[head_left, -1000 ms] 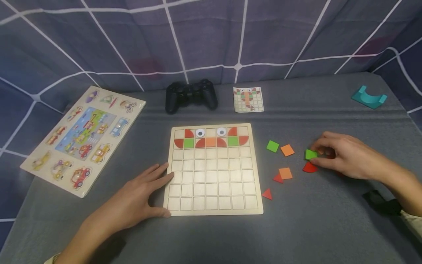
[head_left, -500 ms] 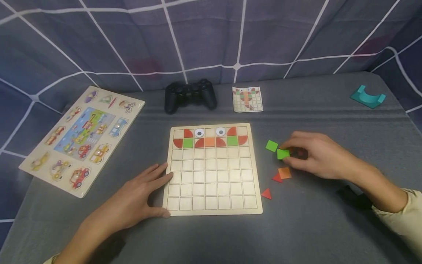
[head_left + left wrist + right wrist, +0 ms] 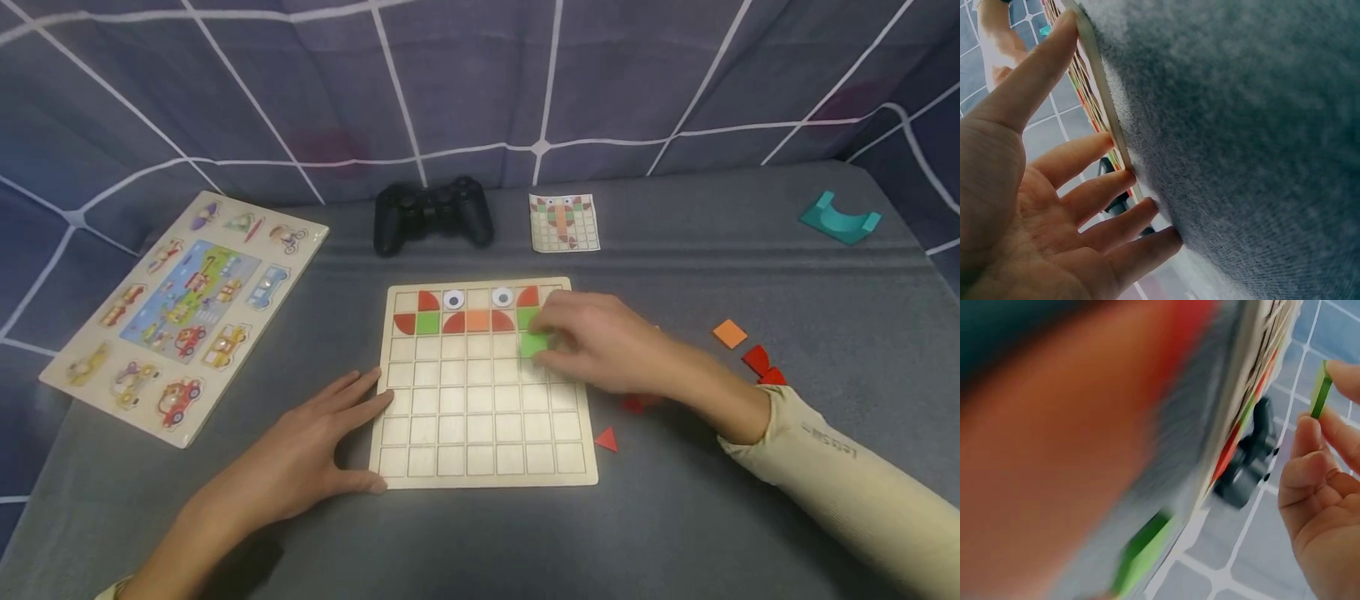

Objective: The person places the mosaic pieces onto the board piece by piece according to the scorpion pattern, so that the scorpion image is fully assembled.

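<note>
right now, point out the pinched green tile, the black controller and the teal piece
Pinched green tile (image 3: 533, 345): head view, on its top face
Black controller (image 3: 433, 218): head view, middle of its body
Teal piece (image 3: 841, 226): head view, middle of its curve

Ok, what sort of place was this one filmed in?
Probably an indoor tabletop play corner: a grey cloth surface backed by grid-patterned fabric, with a wooden grid board and a picture puzzle on it.

Left hand (image 3: 1044, 209): palm showing, fingers spread, thumb and index fingertip touching a thin pale wooden board (image 3: 1106, 100).
Beside the board: textured grey cloth (image 3: 1241, 125).
Between fingers: black plastic game controller (image 3: 1116, 204), partly hidden.
Backdrop: blue-grey, white lines.
</note>
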### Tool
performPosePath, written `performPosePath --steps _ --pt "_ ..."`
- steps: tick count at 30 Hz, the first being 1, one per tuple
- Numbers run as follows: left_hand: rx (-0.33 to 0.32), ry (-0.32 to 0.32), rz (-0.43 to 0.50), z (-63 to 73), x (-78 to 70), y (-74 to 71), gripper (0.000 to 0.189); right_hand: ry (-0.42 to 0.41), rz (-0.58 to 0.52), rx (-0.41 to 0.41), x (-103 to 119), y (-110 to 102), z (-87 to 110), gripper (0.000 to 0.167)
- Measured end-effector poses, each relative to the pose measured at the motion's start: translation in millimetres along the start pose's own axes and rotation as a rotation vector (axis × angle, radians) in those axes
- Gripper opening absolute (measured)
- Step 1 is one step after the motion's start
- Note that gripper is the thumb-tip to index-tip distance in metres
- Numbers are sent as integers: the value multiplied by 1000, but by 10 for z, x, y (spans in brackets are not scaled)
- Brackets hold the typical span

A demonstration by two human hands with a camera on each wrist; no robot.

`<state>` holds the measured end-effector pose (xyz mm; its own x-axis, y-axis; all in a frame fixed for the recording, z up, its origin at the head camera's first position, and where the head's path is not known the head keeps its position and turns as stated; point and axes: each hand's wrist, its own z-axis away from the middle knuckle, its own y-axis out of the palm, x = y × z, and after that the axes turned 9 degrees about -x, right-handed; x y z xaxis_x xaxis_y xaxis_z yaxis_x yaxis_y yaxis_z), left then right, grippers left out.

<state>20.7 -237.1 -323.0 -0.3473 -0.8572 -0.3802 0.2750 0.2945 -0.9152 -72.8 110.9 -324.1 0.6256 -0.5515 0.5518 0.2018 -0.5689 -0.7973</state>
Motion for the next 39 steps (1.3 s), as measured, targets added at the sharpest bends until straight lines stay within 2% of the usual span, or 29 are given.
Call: performPosePath --steps 6,12,15,18,31,39 --pt "12 -9 1 -15 -3 -3 96 -30 8 71 190 162 -333 8" --pt "9 -2 12 -1 6 -8 94 -13 51 157 360 350 -592 21" --pt "-13 18 11 13 18 -9 93 -14 92 184 404 431 -664 15" --pt "-22 28 3 14 25 -2 94 -14 127 201 420 482 -699 3" --pt "-8 14 6 3 19 9 94 8 167 205 423 557 -721 6" --pt "-10 11 -2 -4 5 10 94 18 147 201 416 554 -720 7"
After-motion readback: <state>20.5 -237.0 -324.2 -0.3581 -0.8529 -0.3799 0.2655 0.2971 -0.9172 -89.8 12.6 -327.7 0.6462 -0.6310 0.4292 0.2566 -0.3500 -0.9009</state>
